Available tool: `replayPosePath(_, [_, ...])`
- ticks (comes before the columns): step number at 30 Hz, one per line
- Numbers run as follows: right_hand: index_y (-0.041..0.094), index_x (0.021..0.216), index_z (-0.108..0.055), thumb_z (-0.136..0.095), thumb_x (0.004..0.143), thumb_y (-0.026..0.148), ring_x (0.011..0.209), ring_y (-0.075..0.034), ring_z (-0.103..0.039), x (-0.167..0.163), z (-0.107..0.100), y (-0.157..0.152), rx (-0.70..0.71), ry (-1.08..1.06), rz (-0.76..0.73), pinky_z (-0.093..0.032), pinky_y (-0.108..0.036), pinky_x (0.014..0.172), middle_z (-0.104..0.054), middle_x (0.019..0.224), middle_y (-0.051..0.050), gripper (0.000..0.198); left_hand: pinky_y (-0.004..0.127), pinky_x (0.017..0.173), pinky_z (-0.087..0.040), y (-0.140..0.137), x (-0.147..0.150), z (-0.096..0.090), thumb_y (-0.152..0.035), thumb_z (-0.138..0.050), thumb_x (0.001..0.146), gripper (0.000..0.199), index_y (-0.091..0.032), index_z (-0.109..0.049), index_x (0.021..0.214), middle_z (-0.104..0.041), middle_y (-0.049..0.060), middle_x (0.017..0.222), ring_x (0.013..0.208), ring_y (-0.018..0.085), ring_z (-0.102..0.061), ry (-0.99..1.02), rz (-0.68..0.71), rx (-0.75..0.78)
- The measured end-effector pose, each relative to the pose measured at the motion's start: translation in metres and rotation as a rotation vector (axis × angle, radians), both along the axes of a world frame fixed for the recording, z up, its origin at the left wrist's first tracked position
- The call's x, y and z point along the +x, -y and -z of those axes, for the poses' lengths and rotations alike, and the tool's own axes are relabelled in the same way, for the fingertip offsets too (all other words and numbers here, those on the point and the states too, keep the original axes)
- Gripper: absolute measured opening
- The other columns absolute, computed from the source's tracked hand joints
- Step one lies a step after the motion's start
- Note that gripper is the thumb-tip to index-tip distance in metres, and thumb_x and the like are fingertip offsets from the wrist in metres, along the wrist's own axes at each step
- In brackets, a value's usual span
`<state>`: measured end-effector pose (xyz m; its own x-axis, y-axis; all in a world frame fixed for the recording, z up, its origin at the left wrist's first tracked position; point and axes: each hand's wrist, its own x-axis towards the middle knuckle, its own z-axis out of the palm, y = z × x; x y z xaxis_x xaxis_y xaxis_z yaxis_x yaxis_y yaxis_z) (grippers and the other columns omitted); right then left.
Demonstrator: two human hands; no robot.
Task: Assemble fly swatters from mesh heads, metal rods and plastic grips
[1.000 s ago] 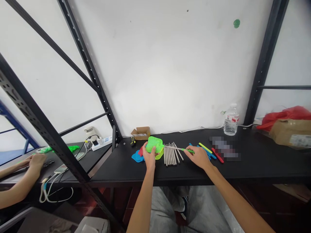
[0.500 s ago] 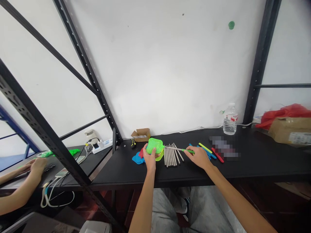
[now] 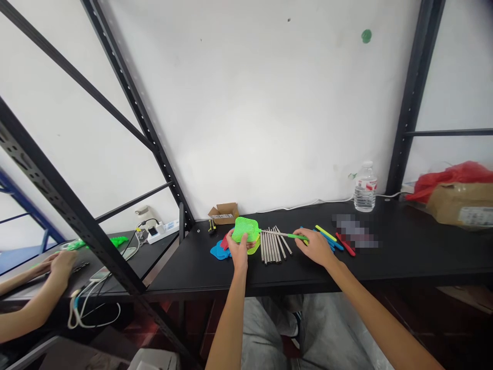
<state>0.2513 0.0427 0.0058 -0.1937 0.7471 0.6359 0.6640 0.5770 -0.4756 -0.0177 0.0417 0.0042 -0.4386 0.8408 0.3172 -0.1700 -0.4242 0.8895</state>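
Note:
A green fly swatter (image 3: 246, 229) with a mesh head, a metal rod and a green handle is held level above the black table. My left hand (image 3: 239, 247) grips its head, the thumb on the mesh. Around the handle at the other end, my right hand (image 3: 313, 246) is closed. Several metal rods (image 3: 271, 246) lie side by side beneath the swatter. Blue mesh heads (image 3: 220, 251), a red mesh head (image 3: 224, 241) and a yellow one (image 3: 254, 247) lie beside my left hand. Right of my right hand are blue handles (image 3: 334, 241), a yellow handle (image 3: 324, 234) and a red handle (image 3: 345, 244).
Behind stand a small open cardboard box (image 3: 225, 213) and a water bottle (image 3: 365, 187). A large carton (image 3: 460, 205) with red plastic sits at right. Left, past the black shelf post (image 3: 111, 246), another person's hands (image 3: 59, 262) work near a power strip (image 3: 164, 232) and cables.
My right hand's fingers have shifted slightly on the green handle, showing more of it. The swatter stays in nearly the same place; the view has tilted a little.

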Motion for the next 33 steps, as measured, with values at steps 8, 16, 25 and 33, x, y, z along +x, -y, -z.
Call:
replayPosePath(8, [0.024,0.096,-0.061,-0.05,0.076,0.023,0.078,-0.02,-0.061,-0.0003,-0.0005,-0.0004,-0.001,-0.042,-0.018,-0.043,-0.029,0.07,-0.067,0.085,-0.003,0.022,0.027,0.053,-0.055,-0.0005,-0.0005,0.0,-0.042,-0.07,0.076,0.067,-0.023,-0.033,0.129,-0.063,0.008,0.104,0.056,0.013,-0.066,-0.027,-0.021,-0.008])
replayPosePath(16, [0.023,0.087,-0.056,-0.052,0.078,0.026,0.076,-0.019,-0.058,0.0008,0.0031,-0.0042,0.0,-0.032,-0.014,-0.042,-0.03,0.071,-0.064,0.084,-0.003,0.011,0.025,0.05,-0.054,0.0022,0.0021,-0.0049,-0.04,-0.07,0.075,0.066,-0.022,-0.033,0.127,-0.065,0.007,0.099,0.052,0.013,-0.065,-0.02,-0.018,-0.004])
replayPosePath(25, [0.023,0.088,-0.059,-0.054,0.082,0.033,0.08,-0.019,-0.061,0.002,0.0031,-0.0047,-0.019,-0.041,-0.031,-0.044,-0.029,0.072,-0.066,0.087,-0.003,0.013,0.026,0.051,-0.054,0.0048,0.0031,-0.0069,-0.044,-0.07,0.075,0.069,-0.022,-0.033,0.129,-0.065,0.008,0.1,0.053,0.013,-0.065,-0.043,-0.019,-0.012])
replayPosePath(33, [0.023,0.09,-0.06,-0.053,0.085,0.038,0.082,-0.02,-0.062,0.0041,0.0035,-0.0057,-0.056,-0.059,-0.061,-0.045,-0.03,0.072,-0.067,0.088,-0.004,0.017,0.026,0.051,-0.054,0.0018,0.0013,-0.0048,-0.037,-0.069,0.075,0.068,-0.022,-0.032,0.13,-0.064,0.006,0.095,0.051,0.013,-0.064,-0.032,-0.015,-0.01])
